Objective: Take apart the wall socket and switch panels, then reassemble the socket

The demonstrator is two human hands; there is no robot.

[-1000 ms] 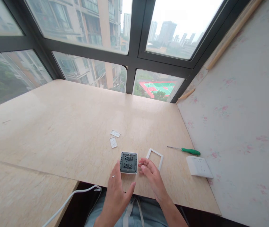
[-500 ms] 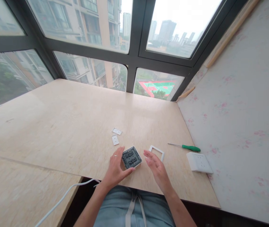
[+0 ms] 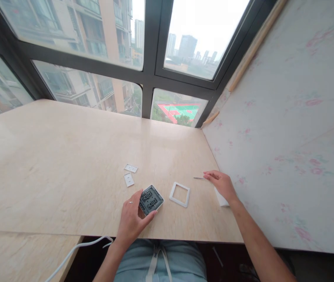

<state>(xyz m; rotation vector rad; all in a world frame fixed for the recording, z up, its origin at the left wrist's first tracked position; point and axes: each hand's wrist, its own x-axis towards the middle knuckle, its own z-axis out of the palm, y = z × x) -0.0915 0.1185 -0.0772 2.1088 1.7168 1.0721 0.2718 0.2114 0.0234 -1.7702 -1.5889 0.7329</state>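
My left hand [image 3: 132, 214] grips a square wall switch base [image 3: 151, 200], dark grey inside with a white rim, thumb on the near edge and fingers on its left side. My right hand [image 3: 220, 184] is over the screwdriver [image 3: 198, 178], its fingers closed on it. The thin metal shaft sticks out to the left, while the handle is hidden by the hand. Between my hands a white square frame [image 3: 187, 197] lies flat on the counter. Two small white switch covers [image 3: 131, 168] [image 3: 129, 179] lie beyond my left hand.
A white wall socket [image 3: 221, 199] stands by the papered wall [image 3: 273, 137], partly behind my right arm. A white cable [image 3: 81, 244] crosses the counter's front edge at left. Windows [image 3: 87, 70] border the far side of the counter [image 3: 67, 168].
My right hand has moved right, from beside the frame to the screwdriver, and closed on it. My left hand still holds the switch base. The view has turned right.
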